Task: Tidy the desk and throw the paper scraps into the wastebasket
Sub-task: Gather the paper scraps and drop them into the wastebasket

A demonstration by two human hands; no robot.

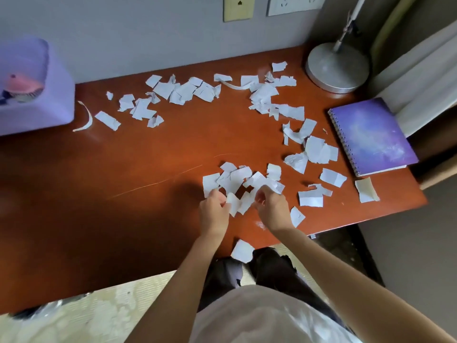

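Head view: left hand (214,211) and right hand (273,210), fingers (218,196) clamped on paper scraps (235,180) bunched on the worktop (148,157). Risk: loose bundle sheds pieces on lifting; scrap (242,250) overhanging near edge may drop. No wastebasket in view.

The counter (153,154) was glossy reddish-brown wood, faintly scratched. The scraps (237,184) were matt white torn paper. The lamp base (336,68) looked brushed metal; the notebook (373,137) cover was smooth.
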